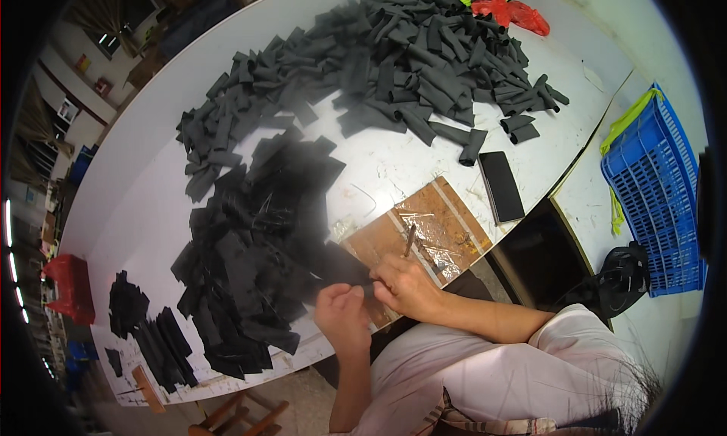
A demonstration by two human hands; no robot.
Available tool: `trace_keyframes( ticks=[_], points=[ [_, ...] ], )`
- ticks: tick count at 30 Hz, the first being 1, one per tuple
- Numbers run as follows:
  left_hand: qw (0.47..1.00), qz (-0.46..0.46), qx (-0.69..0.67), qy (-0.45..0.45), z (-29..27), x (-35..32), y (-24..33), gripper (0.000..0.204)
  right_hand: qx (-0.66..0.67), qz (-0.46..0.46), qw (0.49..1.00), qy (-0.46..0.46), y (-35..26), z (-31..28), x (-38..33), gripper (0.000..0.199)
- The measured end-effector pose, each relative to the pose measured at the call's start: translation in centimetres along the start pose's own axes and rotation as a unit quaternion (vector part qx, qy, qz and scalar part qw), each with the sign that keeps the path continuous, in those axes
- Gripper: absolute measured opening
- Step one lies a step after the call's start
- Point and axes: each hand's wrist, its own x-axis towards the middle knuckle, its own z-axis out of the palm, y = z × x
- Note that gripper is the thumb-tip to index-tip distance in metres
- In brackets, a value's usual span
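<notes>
Both hands pinch one black strip (362,283) at the table (136,178) edge: left hand (342,315), right hand (405,286). Strip's length runs hand to hand; pile of strips (250,262) lies leftward.

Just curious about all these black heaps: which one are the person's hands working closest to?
The flat, glossy black heap left of the brown board, beside both hands; the rolled grey-black tube heap lies farther back.

Two hands, left (342,315) and right (405,284). One table (151,133). One brown board (424,228). One flat black slab (501,186). One blue crate (653,186). Two red bags, far (509,13) and left (70,288). Grey tubes (409,65): one heap, too many to count. Black flat pieces (257,246): one large heap and one smaller (144,330), likewise uncountable.
</notes>
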Motion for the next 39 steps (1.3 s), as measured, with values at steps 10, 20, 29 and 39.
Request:
trace_keyframes(
  ticks=[10, 20, 29, 39],
  points=[
    [0.98, 0.136, 0.144, 0.003, 0.3, -0.2, -0.5, 0.026, 0.649, 0.384, 0.616, -0.227, 0.9, -1.2, 0.0, 0.008],
    [0.906, -0.186, -0.231, -0.302, -0.3, -0.9, 2.3, 0.037, 0.626, 0.361, 0.67, -0.168, 0.6, -2.4, -0.7, 0.012],
    [0.965, 0.165, 0.147, -0.14, 3.8, -2.5, 2.1, 0.011, 0.291, 0.046, 0.955, -0.04, -0.5, -6.0, 0.5, 0.011],
    [0.933, -0.109, -0.202, -0.278, 6.9, 0.1, 6.6, 0.017, 0.209, 0.077, 0.974, -0.047, -3.7, -11.2, 4.4, 0.011]
  ],
)
